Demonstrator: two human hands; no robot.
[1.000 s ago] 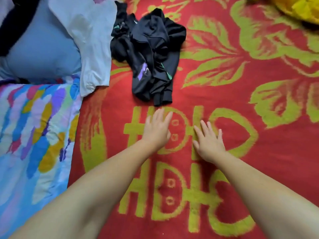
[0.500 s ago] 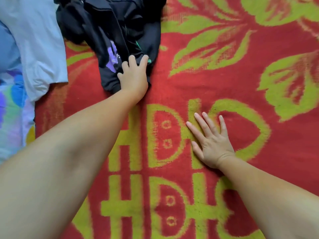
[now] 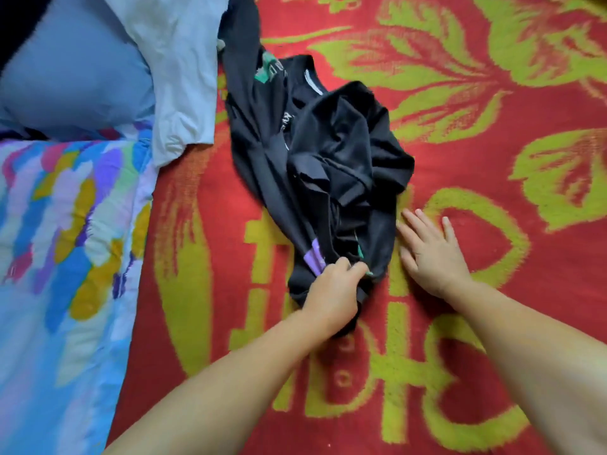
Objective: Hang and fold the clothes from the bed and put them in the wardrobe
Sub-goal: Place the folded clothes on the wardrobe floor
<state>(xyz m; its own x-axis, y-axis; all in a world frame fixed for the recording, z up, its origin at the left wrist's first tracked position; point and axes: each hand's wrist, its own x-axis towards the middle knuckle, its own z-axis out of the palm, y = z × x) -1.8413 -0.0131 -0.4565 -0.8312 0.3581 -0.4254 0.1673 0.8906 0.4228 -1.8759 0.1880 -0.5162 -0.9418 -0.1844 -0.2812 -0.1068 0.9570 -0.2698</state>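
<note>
1. We are looking down at a bed point(image 3: 492, 152) under a red blanket.
2. Our left hand point(image 3: 331, 290) is gripping the crumpled black shirt's point(image 3: 331, 152) near edge; our right hand point(image 3: 430, 254) is lying flat beside it.
3. The shirt is looking soft, light and floppy; we are judging the shoulders the better hold.

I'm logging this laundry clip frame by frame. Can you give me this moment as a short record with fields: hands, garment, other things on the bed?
left hand: grips the near end of the black garment, fingers curled round the cloth
right hand: flat on the red blanket, fingers spread, just right of the garment
black garment: crumpled, unfolded, with purple and green patches
white shirt: lies left of the garment
quilt: multicoloured, at the left edge
pillow: blue, top left
</note>
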